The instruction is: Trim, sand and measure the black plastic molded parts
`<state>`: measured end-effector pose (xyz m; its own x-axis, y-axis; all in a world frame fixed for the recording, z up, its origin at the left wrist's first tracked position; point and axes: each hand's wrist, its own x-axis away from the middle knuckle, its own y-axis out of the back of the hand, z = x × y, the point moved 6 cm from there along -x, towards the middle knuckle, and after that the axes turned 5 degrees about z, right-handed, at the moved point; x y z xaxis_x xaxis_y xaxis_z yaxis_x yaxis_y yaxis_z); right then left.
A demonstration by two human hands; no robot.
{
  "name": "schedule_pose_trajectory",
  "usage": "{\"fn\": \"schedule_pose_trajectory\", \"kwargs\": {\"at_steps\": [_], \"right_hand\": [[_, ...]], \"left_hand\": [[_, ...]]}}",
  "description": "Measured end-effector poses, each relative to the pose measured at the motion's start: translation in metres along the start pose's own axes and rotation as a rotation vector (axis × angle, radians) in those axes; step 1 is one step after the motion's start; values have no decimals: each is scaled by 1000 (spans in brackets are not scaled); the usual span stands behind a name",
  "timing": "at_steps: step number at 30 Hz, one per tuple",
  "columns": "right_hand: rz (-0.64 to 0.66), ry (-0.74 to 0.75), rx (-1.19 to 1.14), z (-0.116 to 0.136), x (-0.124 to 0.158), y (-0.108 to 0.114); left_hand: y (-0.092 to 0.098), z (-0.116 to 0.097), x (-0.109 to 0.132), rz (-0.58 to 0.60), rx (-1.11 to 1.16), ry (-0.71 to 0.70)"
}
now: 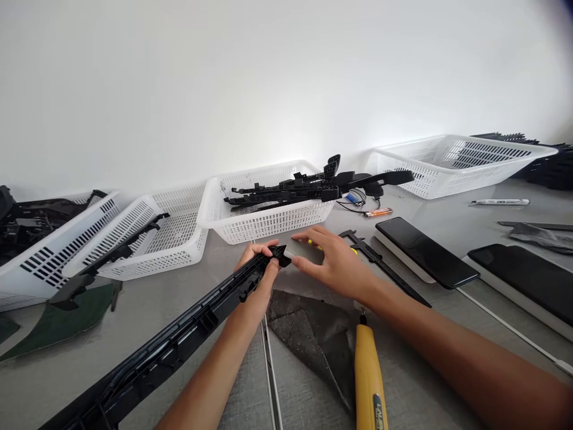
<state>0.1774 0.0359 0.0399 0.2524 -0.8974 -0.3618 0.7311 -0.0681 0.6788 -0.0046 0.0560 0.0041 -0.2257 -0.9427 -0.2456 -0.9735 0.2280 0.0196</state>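
The far end of the long black plastic rail point(179, 337) sits in the left hand point(258, 272), whose fingers point(270, 267) are wrapped tightly round it. From there the rail slopes down across the tabletop point(45, 376) to the near left edge of view. The right hand point(333, 263) meets it from the right, its fingers point(308, 239) pinching a small grey block point(303, 251) that touches the rail's tip. Just beyond the hands stands a white mesh basket point(268, 224) heaped with black plastic arm-like parts point(308, 182), several jutting over its right rim. Left of it, a second white basket point(172, 242) has one long black part point(120, 248) lying across its near rim. A third basket point(54, 257) at the far left holds dark pieces. A fourth white basket point(456, 161) stands far right. The rail is glossy black, narrow and ribbed, with clips and small brackets along its near face. A yellow-handled tool point(369, 376) lies near the right forearm beside a dark mat point(308, 334). A caliper point(382, 266) and a phone point(425, 251) lie to the right.
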Motion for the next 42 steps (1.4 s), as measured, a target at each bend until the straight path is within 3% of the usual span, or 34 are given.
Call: {"fn": "schedule_pose_trajectory", "kwargs": {"at_steps": [3,8,16,20,26,31,35,42], "right_hand": [[-33,-26,24,-3,0,4],[45,115,-75,12,2,-1],[102,58,-96,11,2,-7],[117,116,-133,19,5,-11],[201,225,-140,40,14,-17],[268,361,-153,56,20,-16],[250,336,-115,52,17,-13],[292,380,-113,57,20,-17]], "left_hand": [[-1,1,0,15,19,-6],[-3,-2,2,12,46,0],[2,-4,6,-30,183,118],[8,2,3,-90,277,130],[15,5,1,-163,190,114],[7,7,2,-101,298,240],[6,10,3,-117,336,305],[2,8,1,-40,369,338]]}}
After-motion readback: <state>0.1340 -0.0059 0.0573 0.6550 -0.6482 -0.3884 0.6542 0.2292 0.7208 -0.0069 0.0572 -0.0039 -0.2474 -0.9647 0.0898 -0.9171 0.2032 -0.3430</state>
